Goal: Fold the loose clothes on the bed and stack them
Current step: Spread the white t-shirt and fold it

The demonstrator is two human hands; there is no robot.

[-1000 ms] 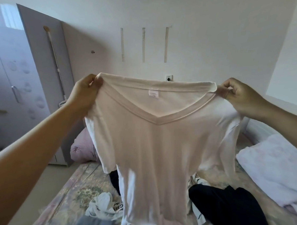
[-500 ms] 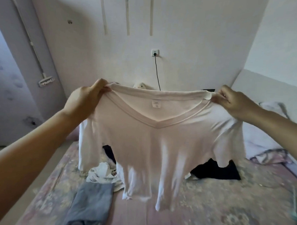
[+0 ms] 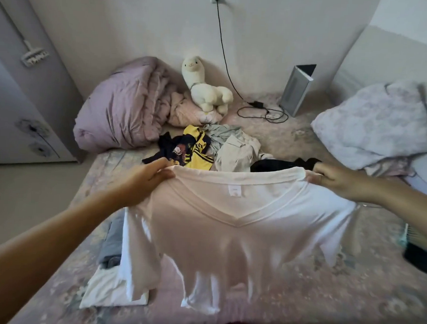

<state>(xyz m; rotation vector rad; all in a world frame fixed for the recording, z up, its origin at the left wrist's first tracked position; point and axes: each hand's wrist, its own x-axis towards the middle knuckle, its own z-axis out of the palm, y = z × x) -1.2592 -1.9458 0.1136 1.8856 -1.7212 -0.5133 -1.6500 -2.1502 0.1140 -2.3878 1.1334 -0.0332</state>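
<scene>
A white V-neck T-shirt (image 3: 228,236) hangs spread out low over the bed, its hem near the mattress. My left hand (image 3: 145,177) pinches its left shoulder and my right hand (image 3: 334,179) pinches its right shoulder. Behind it lies a loose heap of clothes (image 3: 208,147): a yellow-and-black jersey, a dark printed top, a beige shirt, a grey piece and a black garment. To the left, partly hidden by the shirt, sit a folded grey garment (image 3: 112,243) and a folded white garment (image 3: 104,289).
The floral bed (image 3: 324,289) runs to the back wall. A purple duvet (image 3: 121,109), a plush alpaca (image 3: 206,88), a charger cable (image 3: 263,112) and a grey box (image 3: 296,92) lie at its head. A bundled blanket (image 3: 380,125) is right, a dark object (image 3: 418,256) at the right edge, a wardrobe (image 3: 19,99) left.
Both hands have brought the shirt down from chest height toward the bed. My view has tilted down, so the heap of clothes and the bed's head now show.
</scene>
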